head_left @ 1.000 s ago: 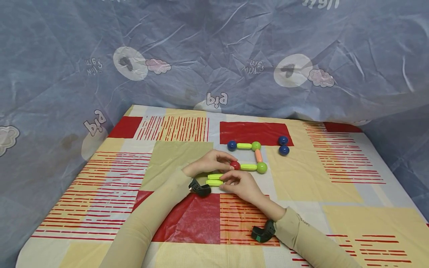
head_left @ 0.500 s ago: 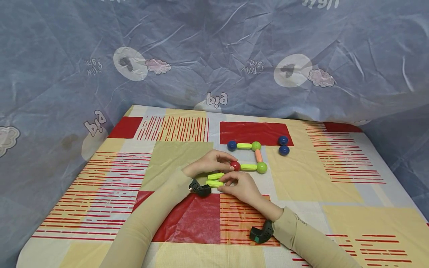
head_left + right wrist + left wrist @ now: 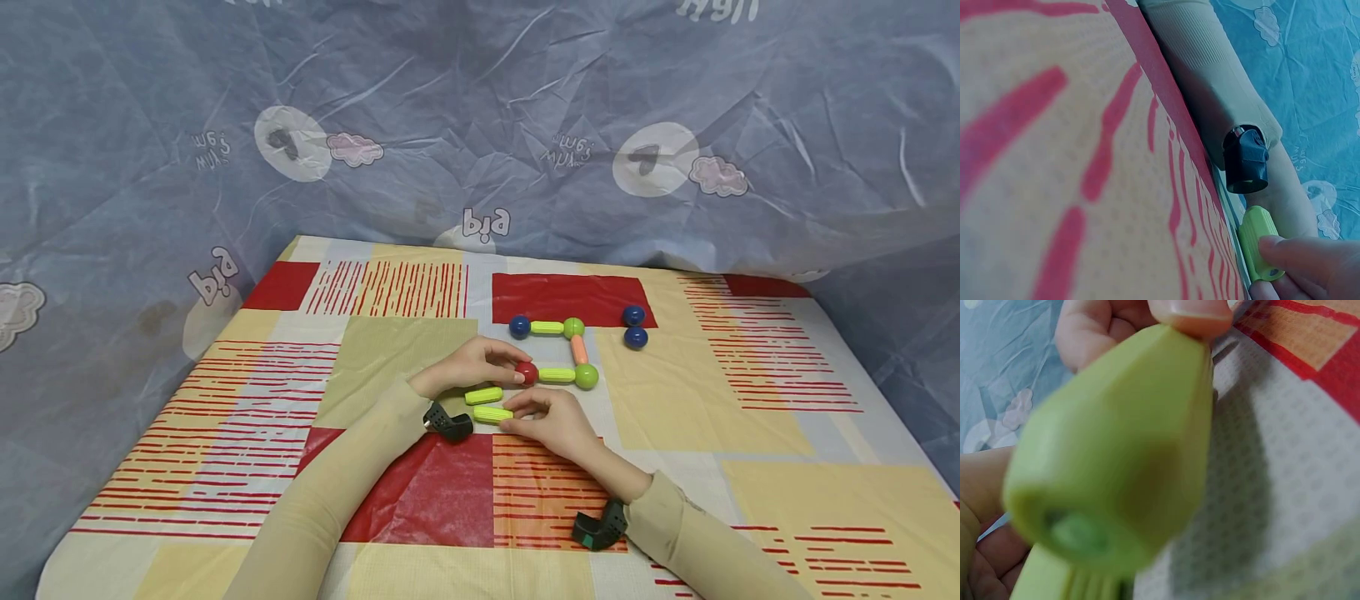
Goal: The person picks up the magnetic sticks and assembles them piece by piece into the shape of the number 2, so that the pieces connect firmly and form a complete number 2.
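My left hand [image 3: 476,365] holds a red ball [image 3: 527,372] between thumb and fingers. That ball sits at the end of a yellow-green rod [image 3: 557,375], part of a chain of magnetic rods and balls. Nearer to me, my right hand [image 3: 553,423] pinches a loose yellow-green rod [image 3: 492,414] by its right end. The left wrist view shows this rod [image 3: 1116,431] large, its round end piece facing the camera. Thumb and fingers also grip the rod [image 3: 1256,240] in the right wrist view. Another loose yellow-green rod [image 3: 483,396] lies between the hands.
From the red ball the chain runs through a green ball [image 3: 587,377], an orange rod [image 3: 579,350], a second green ball [image 3: 573,327] and a yellow-green rod [image 3: 547,327] to a blue ball [image 3: 520,327]. Two blue balls [image 3: 635,337] lie farther right on the patterned tablecloth [image 3: 697,375].
The right hand has drawn its rod slightly right and toward me, away from the other loose rod, which has turned a little. The left hand has stayed on the red ball.
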The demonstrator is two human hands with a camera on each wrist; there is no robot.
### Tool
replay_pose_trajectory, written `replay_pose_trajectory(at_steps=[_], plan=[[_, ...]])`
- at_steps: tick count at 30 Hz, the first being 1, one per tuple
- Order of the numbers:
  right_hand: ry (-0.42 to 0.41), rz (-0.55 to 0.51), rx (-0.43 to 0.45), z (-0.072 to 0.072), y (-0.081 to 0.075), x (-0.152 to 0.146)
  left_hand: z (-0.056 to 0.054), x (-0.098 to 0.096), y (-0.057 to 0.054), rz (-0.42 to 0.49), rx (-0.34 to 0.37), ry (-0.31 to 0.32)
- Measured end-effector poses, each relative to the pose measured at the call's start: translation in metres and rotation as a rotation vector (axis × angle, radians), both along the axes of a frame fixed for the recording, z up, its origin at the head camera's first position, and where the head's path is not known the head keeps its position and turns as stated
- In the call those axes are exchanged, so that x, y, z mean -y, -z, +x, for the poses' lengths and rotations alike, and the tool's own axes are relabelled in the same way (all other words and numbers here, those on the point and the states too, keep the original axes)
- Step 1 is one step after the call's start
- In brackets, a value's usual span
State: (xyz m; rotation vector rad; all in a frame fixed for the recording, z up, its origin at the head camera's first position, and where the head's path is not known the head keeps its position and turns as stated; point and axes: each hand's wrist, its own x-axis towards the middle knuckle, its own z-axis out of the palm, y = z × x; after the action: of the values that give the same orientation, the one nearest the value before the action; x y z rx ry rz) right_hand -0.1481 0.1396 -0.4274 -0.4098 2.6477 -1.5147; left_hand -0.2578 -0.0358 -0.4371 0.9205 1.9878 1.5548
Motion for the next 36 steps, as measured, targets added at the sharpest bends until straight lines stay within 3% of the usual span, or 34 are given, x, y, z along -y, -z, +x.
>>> replay_pose_trajectory(at_steps=[21, 22, 28, 29, 36], plan=[[0.179, -0.062, 0.063, 0.013, -0.002, -0.026, -0.001, 0.000, -0.001, -0.030, 0.018, -0.021], [0.189, -0.060, 0.061, 0.016, -0.008, -0.024, 0.000, 0.000, -0.001, -0.034, 0.015, -0.025], [0.237, -0.047, 0.027, 0.018, -0.006, -0.028, 0.013, 0.002, -0.023, -0.050, 0.011, -0.023], [0.241, -0.047, 0.019, 0.016, 0.000, -0.030, 0.016, 0.002, -0.027, -0.049, 0.013, -0.021], [0.271, -0.056, 0.023, 0.015, 0.001, -0.032, 0.015, 0.002, -0.026, -0.064, -0.008, -0.019]])
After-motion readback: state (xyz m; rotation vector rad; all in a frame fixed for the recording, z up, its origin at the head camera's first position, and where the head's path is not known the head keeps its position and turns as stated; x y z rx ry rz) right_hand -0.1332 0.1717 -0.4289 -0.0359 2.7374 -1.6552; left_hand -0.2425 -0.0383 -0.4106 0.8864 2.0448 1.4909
